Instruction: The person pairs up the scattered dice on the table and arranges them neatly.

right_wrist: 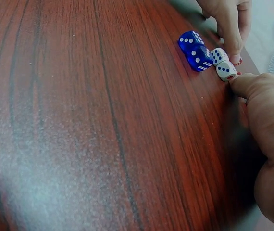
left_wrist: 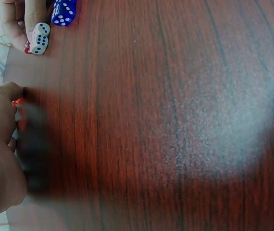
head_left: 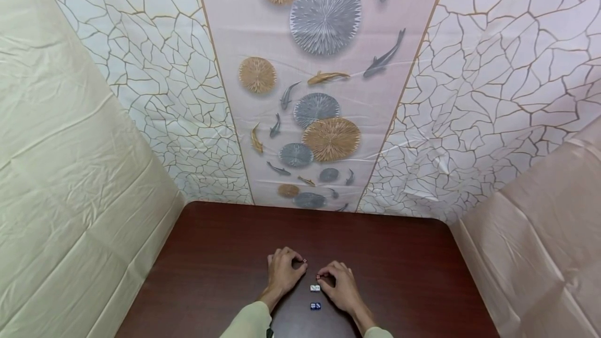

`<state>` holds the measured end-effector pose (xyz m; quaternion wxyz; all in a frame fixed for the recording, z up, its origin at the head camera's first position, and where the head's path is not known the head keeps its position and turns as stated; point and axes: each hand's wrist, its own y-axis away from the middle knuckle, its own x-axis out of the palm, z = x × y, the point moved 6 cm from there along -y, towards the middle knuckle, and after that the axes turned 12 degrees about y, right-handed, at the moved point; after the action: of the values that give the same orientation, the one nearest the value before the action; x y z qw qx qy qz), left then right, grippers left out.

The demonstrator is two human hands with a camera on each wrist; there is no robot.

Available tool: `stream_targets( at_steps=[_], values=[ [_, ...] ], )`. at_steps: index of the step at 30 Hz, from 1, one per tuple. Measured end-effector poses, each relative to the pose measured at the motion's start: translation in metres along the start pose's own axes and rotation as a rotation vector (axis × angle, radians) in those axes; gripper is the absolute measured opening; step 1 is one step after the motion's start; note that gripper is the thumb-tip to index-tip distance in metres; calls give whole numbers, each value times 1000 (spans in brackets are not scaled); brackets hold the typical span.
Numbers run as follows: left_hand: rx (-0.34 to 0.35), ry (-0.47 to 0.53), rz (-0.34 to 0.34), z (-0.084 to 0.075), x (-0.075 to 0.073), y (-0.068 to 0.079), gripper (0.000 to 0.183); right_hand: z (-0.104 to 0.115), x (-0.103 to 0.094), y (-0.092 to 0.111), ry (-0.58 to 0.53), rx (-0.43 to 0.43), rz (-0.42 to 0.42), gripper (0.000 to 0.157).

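Observation:
In the head view my left hand [head_left: 282, 271] pinches a small red die [head_left: 304, 261] between thumb and fingertips, close over the table. Opposite it, my right hand [head_left: 341, 287] has another red die [head_left: 318, 277] between thumb and forefinger. Just nearer to me than that die sits a pair of white dice [head_left: 315, 288] side by side. A pair of translucent blue dice [head_left: 315, 306] lies nearer still, also side by side. From the left wrist, the left hand's red die [left_wrist: 16, 102] is mostly covered by the fingers. The right wrist view shows the right fingertips right at the white dice [right_wrist: 226, 70].
A dark red-brown wood-grain table [head_left: 225, 228] with rounded corners lies under both hands. Behind it hangs a patterned cloth [head_left: 328, 87] with fish and round leaf shapes. Plain pale cloths [head_left: 84, 171] hang along the left and right sides.

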<state>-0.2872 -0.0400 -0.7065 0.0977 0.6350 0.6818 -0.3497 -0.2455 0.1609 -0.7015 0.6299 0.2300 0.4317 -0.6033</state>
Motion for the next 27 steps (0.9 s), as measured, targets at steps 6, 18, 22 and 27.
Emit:
stream_targets(
  at_steps=[6, 18, 22, 27],
  values=[
    [7, -16, -4, 0, 0, 0, 15, 2, -1, 0, 5, -10, -10, 17],
    [31, -78, -48, -7, -1, 1, 21, 2, -1, 0, 7, -11, -9, 16],
    [35, -91, -56, -8, 0, 0, 19, 3, -1, 0, 13, -33, -33, 16],
    [50, -89, -59, -8, -1, 0, 18, 4, -1, 1, 19, -55, -56, 17]
  ],
)
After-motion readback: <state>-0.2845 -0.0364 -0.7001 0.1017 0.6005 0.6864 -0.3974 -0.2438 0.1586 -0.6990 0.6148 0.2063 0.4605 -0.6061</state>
